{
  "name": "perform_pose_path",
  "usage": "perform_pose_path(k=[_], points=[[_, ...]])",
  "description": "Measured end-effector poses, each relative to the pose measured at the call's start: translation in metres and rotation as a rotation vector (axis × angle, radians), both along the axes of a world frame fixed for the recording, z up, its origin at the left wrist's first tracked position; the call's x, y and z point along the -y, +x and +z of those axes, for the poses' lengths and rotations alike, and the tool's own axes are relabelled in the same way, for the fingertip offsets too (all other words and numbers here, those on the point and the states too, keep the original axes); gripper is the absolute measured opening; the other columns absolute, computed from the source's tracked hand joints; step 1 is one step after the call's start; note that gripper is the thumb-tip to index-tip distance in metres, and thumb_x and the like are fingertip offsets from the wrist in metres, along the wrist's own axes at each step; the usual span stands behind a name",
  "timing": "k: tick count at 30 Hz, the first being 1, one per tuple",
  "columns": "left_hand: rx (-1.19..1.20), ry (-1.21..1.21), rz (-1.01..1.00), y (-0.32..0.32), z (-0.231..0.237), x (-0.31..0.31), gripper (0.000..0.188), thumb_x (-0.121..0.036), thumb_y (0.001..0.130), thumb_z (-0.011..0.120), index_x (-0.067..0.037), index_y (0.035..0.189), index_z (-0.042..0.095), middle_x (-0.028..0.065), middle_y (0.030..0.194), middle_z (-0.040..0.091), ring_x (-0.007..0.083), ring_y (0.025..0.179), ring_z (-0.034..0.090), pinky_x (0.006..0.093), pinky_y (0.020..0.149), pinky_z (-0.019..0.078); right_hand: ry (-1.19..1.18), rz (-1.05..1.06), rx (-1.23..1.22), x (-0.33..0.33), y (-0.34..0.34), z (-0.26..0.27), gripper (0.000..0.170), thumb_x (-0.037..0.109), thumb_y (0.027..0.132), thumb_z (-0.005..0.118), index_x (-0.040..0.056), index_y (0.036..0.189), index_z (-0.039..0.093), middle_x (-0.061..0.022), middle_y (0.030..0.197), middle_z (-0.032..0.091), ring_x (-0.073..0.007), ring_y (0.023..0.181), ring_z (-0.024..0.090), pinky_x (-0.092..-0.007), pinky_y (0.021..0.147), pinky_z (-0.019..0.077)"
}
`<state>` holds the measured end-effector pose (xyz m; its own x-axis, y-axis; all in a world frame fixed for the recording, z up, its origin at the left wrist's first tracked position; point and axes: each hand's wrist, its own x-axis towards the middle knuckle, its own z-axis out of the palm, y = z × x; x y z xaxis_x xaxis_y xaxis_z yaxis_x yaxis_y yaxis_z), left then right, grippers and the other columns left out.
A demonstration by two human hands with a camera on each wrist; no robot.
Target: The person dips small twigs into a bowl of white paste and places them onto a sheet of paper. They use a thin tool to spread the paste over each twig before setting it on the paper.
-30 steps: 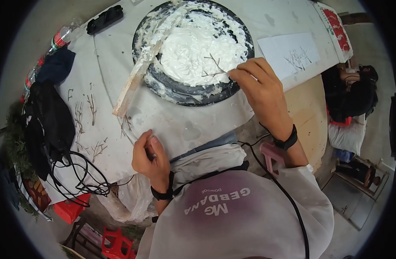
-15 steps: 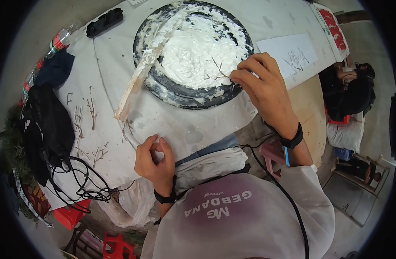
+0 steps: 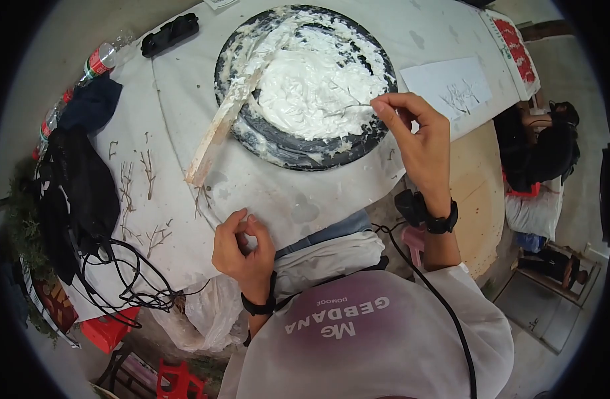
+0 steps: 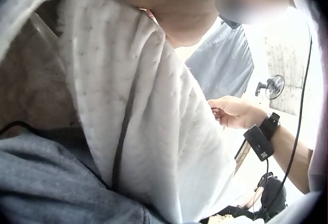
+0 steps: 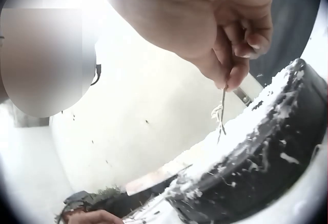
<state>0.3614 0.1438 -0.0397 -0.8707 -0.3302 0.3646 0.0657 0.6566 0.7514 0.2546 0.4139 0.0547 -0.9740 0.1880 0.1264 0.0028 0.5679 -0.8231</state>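
Note:
My right hand [image 3: 421, 136] pinches a thin forked twig [image 5: 223, 112] between thumb and fingertips. White paste clings to the twig, and its lower tips are down at the white paste [image 3: 305, 80] in a round black basin [image 3: 295, 158]. A flat wooden stick [image 3: 218, 136], smeared with paste, lies across the basin's left rim. At the table's near edge my left hand [image 3: 244, 256] rests with loosely curled fingers and nothing visible in them. In the left wrist view, part of the left hand [image 4: 169, 9] shows above the white cloth.
Several bare twigs [image 3: 149, 174] lie on the white-covered table, left of the basin. A paper sheet [image 3: 418, 80] with more twigs sits to the right. Black bag [image 3: 86, 186], coiled cable [image 3: 129, 276] and plastic bottles [image 3: 100, 61] line the left side.
My right hand has turned at the wrist and brought the twig down against the paste, so less of its forks shows. The left hand stays nearly still. The head view has shifted slightly.

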Motion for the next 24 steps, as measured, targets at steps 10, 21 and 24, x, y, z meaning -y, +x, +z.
perform_pose_path(k=[10,21,24], points=[[0.013,0.002,-0.002,0.000,0.000,-0.001,0.020,0.003,0.086,0.076,-0.004,0.105,0.076,0.0007,0.068,0.058,0.0135,0.053,0.048,0.0293,0.049,0.0331,0.669,0.231,-0.239,-0.001,-0.006,0.000,0.012,0.003,0.091,0.080,0.0028,0.102,0.077,-0.0078,0.092,0.071,-0.0268,0.084,0.062,-0.0367,0.075,0.0523],[-0.006,-0.002,-0.010,-0.001,0.000,-0.001,0.019,0.003,0.087,0.076,-0.004,0.105,0.076,0.0004,0.068,0.058,0.0133,0.053,0.049,0.0291,0.049,0.0328,0.898,0.448,-0.271,-0.004,-0.038,0.014,0.016,0.002,0.089,0.078,0.0021,0.104,0.072,-0.0083,0.099,0.068,-0.0289,0.099,0.063,-0.0398,0.083,0.0552],[-0.017,0.011,-0.017,-0.002,-0.002,-0.001,0.018,0.003,0.088,0.076,-0.003,0.105,0.076,-0.0004,0.069,0.059,0.0108,0.054,0.046,0.0272,0.049,0.0319,0.880,0.455,-0.298,-0.008,-0.046,0.014,0.016,0.003,0.089,0.079,0.0022,0.104,0.073,-0.0084,0.098,0.069,-0.0293,0.097,0.064,-0.0392,0.082,0.0555]])
